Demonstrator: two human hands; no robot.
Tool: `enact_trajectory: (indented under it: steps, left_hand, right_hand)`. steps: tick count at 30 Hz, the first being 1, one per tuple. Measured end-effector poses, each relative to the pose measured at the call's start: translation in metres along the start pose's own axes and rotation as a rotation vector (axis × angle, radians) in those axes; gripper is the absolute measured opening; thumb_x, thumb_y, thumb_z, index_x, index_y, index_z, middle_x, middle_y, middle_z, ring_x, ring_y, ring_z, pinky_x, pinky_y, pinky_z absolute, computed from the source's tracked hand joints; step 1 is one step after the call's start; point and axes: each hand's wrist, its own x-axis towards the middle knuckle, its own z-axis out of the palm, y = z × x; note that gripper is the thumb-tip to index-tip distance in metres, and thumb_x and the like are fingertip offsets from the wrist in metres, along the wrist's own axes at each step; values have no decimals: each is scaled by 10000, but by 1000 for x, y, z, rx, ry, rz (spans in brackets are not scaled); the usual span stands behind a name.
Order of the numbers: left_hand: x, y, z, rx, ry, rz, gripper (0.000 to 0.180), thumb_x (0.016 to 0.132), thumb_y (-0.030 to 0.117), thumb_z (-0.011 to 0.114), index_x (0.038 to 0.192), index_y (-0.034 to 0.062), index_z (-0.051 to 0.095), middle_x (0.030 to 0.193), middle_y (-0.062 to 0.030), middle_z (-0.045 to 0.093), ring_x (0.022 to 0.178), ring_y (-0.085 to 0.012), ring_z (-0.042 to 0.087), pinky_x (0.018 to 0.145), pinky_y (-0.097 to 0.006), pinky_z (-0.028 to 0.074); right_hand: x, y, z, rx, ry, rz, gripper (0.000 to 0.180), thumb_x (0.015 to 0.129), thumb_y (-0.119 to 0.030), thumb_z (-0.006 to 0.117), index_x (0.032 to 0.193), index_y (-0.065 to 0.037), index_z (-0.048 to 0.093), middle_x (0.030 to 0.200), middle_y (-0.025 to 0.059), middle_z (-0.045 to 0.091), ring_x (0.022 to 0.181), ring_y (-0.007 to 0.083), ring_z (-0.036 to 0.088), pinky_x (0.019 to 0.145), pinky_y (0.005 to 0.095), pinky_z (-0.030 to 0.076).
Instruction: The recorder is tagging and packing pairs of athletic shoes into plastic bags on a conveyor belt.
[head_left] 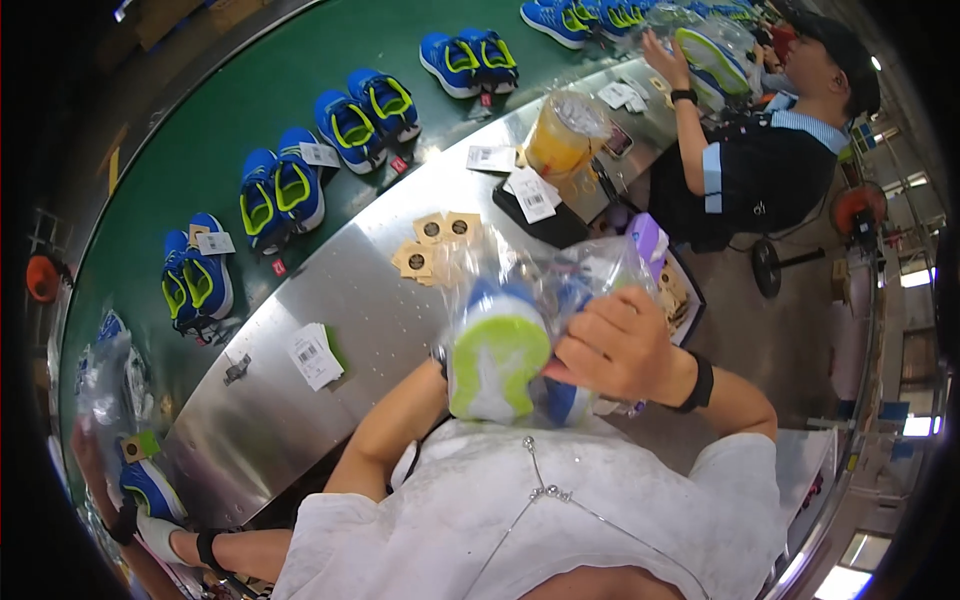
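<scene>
In front of my chest is a pair of blue sneakers inside a clear plastic bag. One lime-green and grey sole faces me; the second shoe shows partly beside it. My right hand is closed, its fingers gripping the bag's side next to the second shoe. Only the forearm and wrist of my left arm show, reaching in behind the bagged pair; that hand's fingers are hidden. Beyond the bag, several tan cards with dark round marks lie on the metal table.
Several pairs of blue sneakers stand on the green conveyor belt. White label stacks and a clear tub with orange contents rest on the table. A co-worker handles a bagged shoe at far right; another person's arm enters lower left.
</scene>
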Motion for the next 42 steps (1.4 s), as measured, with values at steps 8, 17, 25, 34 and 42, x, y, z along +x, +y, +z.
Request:
enact_trajectory:
  steps: [8,17,25,34,42]
  left_hand:
    - [-19,-5,13,149,7,20,476,963,357,453,1323,47,466,1201,-99,568,1133,-197,509,968,-329,399]
    - [-2,22,11,187,78,93,462,961,345,460,1314,46,472,1191,-96,570,1113,-193,515,951,-327,409]
    - [-3,14,16,267,107,112,451,959,334,467,1306,46,478,1183,-93,572,1096,-190,521,936,-326,418]
    - [-11,17,25,384,142,74,437,958,322,474,1296,46,485,1173,-90,575,1076,-186,528,920,-324,428]
    - [0,25,33,507,169,-58,426,956,312,481,1288,45,491,1165,-88,576,1059,-183,534,904,-322,436]
  right_hand:
    - [7,-4,-11,123,94,-124,110,712,-174,667,792,-134,602,805,-19,582,720,137,572,594,244,430]
    - [22,25,-5,382,-7,141,223,628,-99,750,790,-68,600,799,27,607,694,222,587,560,318,452]
    - [51,9,34,236,-35,63,288,617,-184,794,788,-84,586,787,43,554,685,224,549,573,324,415]
    - [54,7,42,-5,-126,0,216,680,-138,743,742,-85,543,757,43,555,658,214,554,535,301,398]
    - [74,54,-6,1249,-544,538,179,892,-144,598,789,-19,524,622,58,521,537,156,557,499,270,450]
